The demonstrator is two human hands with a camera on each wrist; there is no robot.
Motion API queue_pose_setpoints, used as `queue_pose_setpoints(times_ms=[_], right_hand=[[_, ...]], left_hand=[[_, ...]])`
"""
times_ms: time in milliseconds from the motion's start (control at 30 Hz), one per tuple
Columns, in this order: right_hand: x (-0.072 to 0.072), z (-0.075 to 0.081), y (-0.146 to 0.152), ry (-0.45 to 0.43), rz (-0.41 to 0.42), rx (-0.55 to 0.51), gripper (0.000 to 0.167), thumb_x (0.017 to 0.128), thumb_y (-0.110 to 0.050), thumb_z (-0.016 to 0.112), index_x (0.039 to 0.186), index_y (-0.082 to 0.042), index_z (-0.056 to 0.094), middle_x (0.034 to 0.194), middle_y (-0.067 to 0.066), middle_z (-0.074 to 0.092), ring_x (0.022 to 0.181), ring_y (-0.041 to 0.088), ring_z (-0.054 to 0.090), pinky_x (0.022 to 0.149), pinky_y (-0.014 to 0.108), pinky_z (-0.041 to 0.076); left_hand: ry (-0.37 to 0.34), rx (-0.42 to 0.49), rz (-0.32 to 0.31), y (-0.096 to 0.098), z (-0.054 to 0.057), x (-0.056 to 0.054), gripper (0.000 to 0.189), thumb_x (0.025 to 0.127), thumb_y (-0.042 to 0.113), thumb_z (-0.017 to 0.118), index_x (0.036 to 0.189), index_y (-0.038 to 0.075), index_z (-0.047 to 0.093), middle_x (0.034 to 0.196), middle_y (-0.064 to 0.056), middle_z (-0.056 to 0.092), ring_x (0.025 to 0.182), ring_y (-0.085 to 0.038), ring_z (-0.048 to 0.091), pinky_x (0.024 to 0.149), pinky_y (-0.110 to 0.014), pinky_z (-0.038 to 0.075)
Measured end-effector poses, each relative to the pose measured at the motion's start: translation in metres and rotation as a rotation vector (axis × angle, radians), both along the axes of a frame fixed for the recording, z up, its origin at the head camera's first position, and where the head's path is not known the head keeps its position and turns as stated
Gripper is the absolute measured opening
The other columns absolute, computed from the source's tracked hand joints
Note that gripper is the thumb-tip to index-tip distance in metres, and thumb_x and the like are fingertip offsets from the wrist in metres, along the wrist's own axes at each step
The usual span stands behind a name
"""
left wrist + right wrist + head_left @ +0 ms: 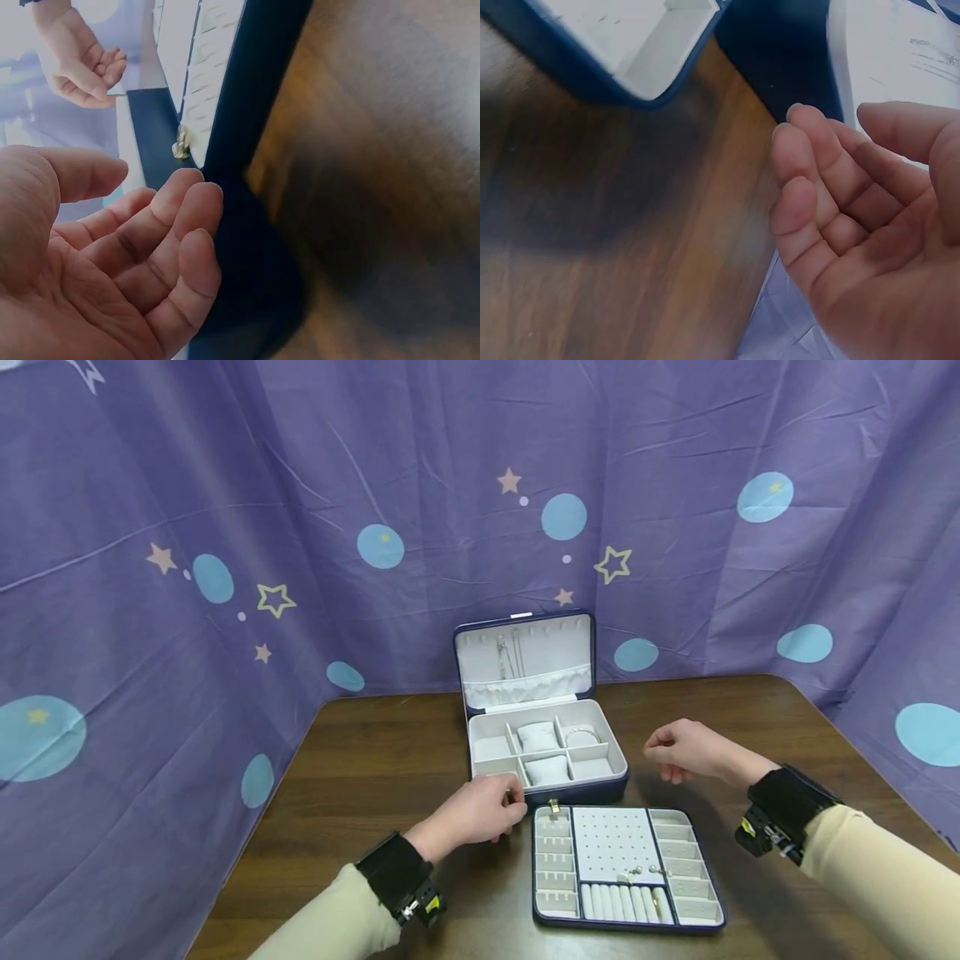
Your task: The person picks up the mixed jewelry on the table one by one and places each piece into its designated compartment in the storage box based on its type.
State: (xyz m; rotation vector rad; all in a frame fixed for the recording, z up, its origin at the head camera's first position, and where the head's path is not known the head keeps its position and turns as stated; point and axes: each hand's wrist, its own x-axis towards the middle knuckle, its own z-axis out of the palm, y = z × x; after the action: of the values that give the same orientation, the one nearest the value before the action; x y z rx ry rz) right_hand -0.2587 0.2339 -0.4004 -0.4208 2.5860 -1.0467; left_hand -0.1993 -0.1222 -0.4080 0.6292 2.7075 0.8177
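Note:
A navy jewelry box [577,794] stands with its lid raised, white compartments inside. Two white cushions, an upper one [537,737] and a lower one [547,771], sit in the middle compartments, and a bracelet [582,734] lies at the back right. Beside the box's front left corner is my left hand [477,810]; its fingers are loosely bent around nothing in the left wrist view. My right hand [692,750] hovers right of the box, fingers relaxed and holding nothing. Before the box lies a lift-out tray [630,927], with a gold piece [181,142] at its back left corner.
Earrings [636,870] sit on the tray's dotted panel, and a gold ring [657,902] is in its ring rolls. Thin necklaces [510,656] hang inside the lid. Brown wooden table [360,760] lies beneath; a purple patterned curtain [465,543] hangs behind.

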Motion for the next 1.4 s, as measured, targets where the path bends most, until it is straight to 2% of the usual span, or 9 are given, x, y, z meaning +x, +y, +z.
queue_pose_setpoints(times_ms=[200,433,533,800,1033,1233,1400], right_hand=[[0.009,-0.007,0.012,-0.019,0.03,0.012,0.026,0.1,-0.016,0.062,0.113,0.005,0.068,0.069,0.006,0.064,0.062,0.02,0.062,0.054,0.033,0.05],[0.019,-0.016,0.021,-0.083,0.049,0.042,0.019,0.099,-0.016,0.063,0.107,0.001,0.068,0.068,0.006,0.064,0.061,0.021,0.061,0.053,0.032,0.048],[0.023,-0.021,0.024,-0.111,0.071,0.061,0.016,0.099,-0.017,0.064,0.103,-0.002,0.069,0.068,0.006,0.064,0.06,0.022,0.062,0.053,0.033,0.049],[0.031,-0.033,0.029,-0.203,0.099,0.061,0.012,0.096,-0.019,0.066,0.096,-0.007,0.069,0.07,0.008,0.066,0.061,0.023,0.064,0.054,0.036,0.051],[0.036,-0.041,0.03,-0.251,0.101,0.009,0.016,0.097,-0.021,0.067,0.097,-0.005,0.065,0.071,0.01,0.066,0.06,0.025,0.066,0.053,0.035,0.053],[0.038,-0.045,0.03,-0.233,0.096,-0.003,0.015,0.096,-0.017,0.068,0.099,-0.004,0.062,0.069,0.009,0.064,0.059,0.024,0.065,0.052,0.036,0.052],[0.039,-0.046,0.028,-0.197,0.102,0.008,0.014,0.096,-0.015,0.068,0.1,-0.004,0.061,0.067,0.008,0.064,0.058,0.025,0.065,0.051,0.037,0.053]], left_hand=[[-0.049,0.003,0.003,0.002,-0.01,0.009,0.006,0.097,0.018,0.062,0.093,0.015,0.061,0.06,0.001,0.064,0.047,-0.012,0.06,0.05,-0.026,0.045],[-0.228,0.087,0.043,0.006,-0.023,0.017,0.013,0.096,0.019,0.065,0.105,0.01,0.062,0.069,-0.007,0.07,0.053,-0.021,0.066,0.045,-0.03,0.048],[-0.271,0.098,0.067,0.008,-0.028,0.018,0.018,0.094,0.018,0.066,0.108,0.008,0.06,0.069,-0.007,0.07,0.051,-0.021,0.065,0.043,-0.032,0.049],[-0.302,0.164,0.116,0.013,-0.038,0.023,0.024,0.088,0.011,0.065,0.109,0.005,0.055,0.064,-0.01,0.068,0.043,-0.019,0.061,0.039,-0.036,0.051],[-0.323,0.206,0.133,0.014,-0.042,0.025,0.022,0.089,0.011,0.065,0.107,0.005,0.053,0.065,-0.012,0.067,0.041,-0.017,0.06,0.039,-0.037,0.052],[-0.331,0.221,0.155,0.016,-0.044,0.024,0.02,0.091,0.012,0.064,0.106,0.004,0.053,0.066,-0.013,0.067,0.04,-0.018,0.06,0.038,-0.038,0.052],[-0.366,0.252,0.194,0.02,-0.044,0.025,0.019,0.092,0.011,0.063,0.104,0.003,0.052,0.066,-0.015,0.067,0.039,-0.019,0.06,0.038,-0.038,0.052]])
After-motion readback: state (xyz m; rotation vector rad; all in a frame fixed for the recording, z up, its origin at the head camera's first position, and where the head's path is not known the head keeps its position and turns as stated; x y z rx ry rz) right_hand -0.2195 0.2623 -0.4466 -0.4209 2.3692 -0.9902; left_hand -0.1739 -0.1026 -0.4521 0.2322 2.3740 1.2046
